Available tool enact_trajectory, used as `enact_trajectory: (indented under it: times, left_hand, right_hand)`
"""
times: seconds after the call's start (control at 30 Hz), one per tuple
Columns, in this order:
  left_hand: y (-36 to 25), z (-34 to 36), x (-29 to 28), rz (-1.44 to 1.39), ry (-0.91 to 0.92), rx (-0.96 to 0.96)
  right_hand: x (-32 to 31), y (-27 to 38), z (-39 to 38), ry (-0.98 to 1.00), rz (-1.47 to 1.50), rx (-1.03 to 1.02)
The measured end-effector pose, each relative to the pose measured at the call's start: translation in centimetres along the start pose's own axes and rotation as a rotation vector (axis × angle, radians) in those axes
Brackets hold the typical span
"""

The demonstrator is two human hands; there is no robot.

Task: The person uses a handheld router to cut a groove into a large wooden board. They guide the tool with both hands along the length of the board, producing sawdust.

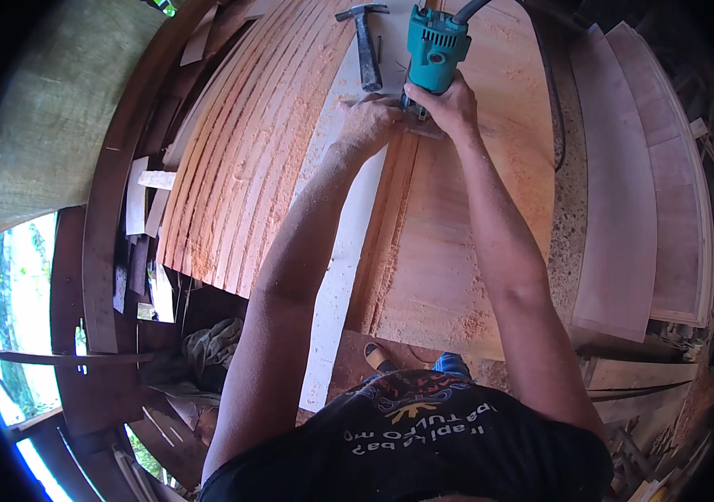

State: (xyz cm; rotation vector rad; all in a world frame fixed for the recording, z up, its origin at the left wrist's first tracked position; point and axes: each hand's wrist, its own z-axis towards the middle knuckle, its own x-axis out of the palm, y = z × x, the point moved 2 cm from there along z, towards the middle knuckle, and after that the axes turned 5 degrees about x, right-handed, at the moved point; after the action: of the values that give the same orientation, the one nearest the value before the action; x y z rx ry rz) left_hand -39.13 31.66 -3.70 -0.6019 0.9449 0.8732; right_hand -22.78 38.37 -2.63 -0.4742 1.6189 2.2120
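The right hand [455, 107] is closed around the lower body of a teal trim router [435, 52], thumb across the front, while the left hand [370, 119] lies low beside the tool's base, over a long white board [340, 284]; whether its fingers pinch the base or merely press beside it cannot be told. The router stands near the far end of a wooden sheet [474, 226], its base close against the white board's right edge, which appears to serve as the fence. Just right of that edge, parallel grooves [386, 234] run back toward the body. To do this well, I would hold the base flat and snug to the fence, push at an even pace, and let the left hand steady the board without fingertips straying near the bit. The loose sawdust [474, 322] seems worth brushing away from the fence line, since grit could lift the base or nudge it off. A hammer [366, 50] rests on the white board beyond the left hand and would be better clear of the router's path. The power cord [472, 9] leaves the top of the tool, and slack there should prevent tugging. Farther left lie narrow ridged strips [244, 159]; to the right, curved pale panels [616, 184].
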Motion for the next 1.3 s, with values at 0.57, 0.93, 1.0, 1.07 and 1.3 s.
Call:
enact_trajectory:
  times: [0.57, 0.93, 1.0, 1.07, 1.3]
  left_hand:
    - [0.4, 1.1, 0.4, 0.076, 0.023, -0.04]
    - [0.9, 1.9, 1.3, 0.116, 0.013, -0.047]
    - [0.9, 2.1, 1.5, 0.093, 0.017, -0.086]
    - [0.7, 2.0, 1.6, 0.101, 0.01, -0.087]
    - [-8.9, -2.0, 1.5, -0.015, -0.198, -0.201]
  right_hand:
    - [0.3, -0.4, 1.4, -0.024, -0.045, -0.016]
    - [0.5, -1.1, 2.6, -0.021, -0.032, -0.012]
    - [0.3, -1.3, 3.0, -0.023, -0.037, -0.016]
    - [0.3, -1.4, 3.4, -0.021, -0.038, -0.02]
    - [0.4, -1.9, 4.2, 0.035, -0.046, 0.003]
